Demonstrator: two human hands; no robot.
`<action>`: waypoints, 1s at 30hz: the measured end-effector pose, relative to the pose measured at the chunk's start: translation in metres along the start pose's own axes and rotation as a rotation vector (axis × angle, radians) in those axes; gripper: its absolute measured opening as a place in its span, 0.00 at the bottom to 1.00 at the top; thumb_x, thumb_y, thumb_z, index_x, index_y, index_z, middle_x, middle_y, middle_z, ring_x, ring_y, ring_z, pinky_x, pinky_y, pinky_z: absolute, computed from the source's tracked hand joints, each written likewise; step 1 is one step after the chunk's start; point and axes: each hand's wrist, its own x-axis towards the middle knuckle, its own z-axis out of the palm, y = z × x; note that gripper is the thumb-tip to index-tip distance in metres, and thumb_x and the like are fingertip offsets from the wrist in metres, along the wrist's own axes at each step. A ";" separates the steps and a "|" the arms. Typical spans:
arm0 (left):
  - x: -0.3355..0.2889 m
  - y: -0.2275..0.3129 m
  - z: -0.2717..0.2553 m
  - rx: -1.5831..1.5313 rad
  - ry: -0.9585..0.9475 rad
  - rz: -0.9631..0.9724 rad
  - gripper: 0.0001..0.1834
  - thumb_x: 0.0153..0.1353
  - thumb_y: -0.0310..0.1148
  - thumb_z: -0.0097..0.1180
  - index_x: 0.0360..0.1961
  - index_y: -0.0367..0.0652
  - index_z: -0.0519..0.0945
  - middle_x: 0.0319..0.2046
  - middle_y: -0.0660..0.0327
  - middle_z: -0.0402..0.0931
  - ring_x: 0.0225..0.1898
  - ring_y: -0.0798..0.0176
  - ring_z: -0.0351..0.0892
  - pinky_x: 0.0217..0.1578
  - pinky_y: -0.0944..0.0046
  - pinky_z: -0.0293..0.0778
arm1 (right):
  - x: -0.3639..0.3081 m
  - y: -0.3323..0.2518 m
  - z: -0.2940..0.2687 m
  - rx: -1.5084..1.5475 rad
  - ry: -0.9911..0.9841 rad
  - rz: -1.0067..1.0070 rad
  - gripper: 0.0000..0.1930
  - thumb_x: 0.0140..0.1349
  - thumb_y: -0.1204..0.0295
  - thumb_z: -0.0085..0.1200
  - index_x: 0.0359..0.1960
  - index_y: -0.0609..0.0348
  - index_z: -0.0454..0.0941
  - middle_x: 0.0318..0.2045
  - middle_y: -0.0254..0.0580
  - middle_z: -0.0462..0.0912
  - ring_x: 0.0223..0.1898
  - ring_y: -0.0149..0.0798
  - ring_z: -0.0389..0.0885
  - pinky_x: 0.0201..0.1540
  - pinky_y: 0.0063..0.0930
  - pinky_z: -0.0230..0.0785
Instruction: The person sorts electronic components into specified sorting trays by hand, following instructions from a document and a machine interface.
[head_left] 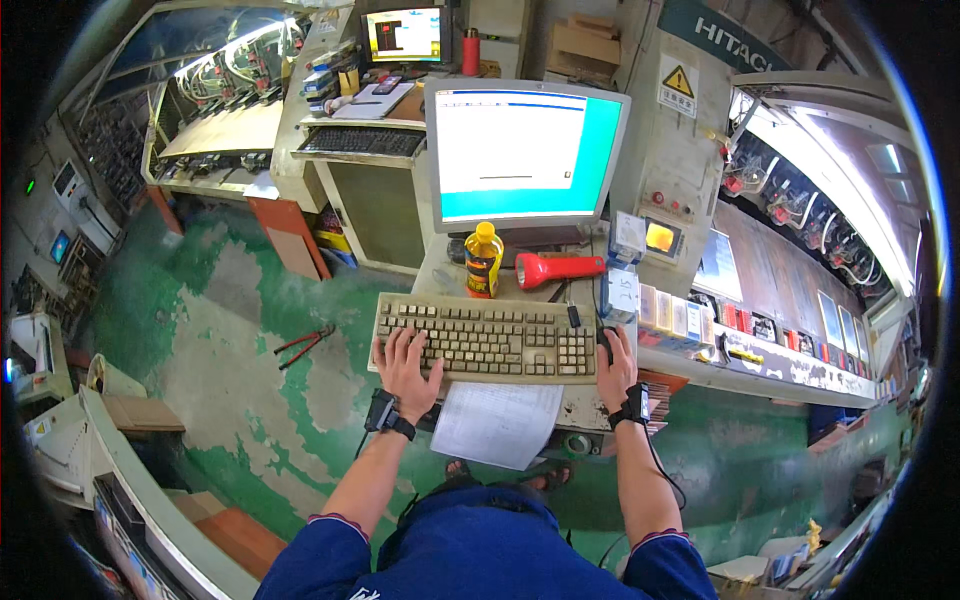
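Observation:
A beige keyboard (482, 337) lies across the small desk. My left hand (404, 366) rests on its left end, fingers spread over the keys. Just past the keyboard's right end, my right hand (616, 370) is curled over a dark computer mouse (604, 346), mostly covered by the fingers. Behind the keyboard rises a monitor (525, 150) with a white window on a turquoise screen. Between the two stand a yellow-capped bottle (484, 260) and, lying on its side, a red flashlight (560, 269). Printed paper sheets (497, 424) hang over the desk's front edge below the keyboard.
Small boxes (672, 312) line the ledge of the machine (780, 240) on the right. Red-handled pliers (304, 345) lie on the worn green floor at left. Farther back, another desk holds a black keyboard (362, 142) and a lit screen (404, 36).

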 end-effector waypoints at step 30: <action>-0.003 -0.002 0.003 0.002 0.038 0.013 0.22 0.64 0.42 0.58 0.54 0.41 0.78 0.61 0.51 0.73 0.66 0.41 0.67 0.71 0.32 0.50 | -0.001 0.001 0.000 -0.022 -0.010 0.009 0.18 0.68 0.71 0.58 0.58 0.59 0.80 0.65 0.61 0.74 0.63 0.63 0.75 0.66 0.48 0.68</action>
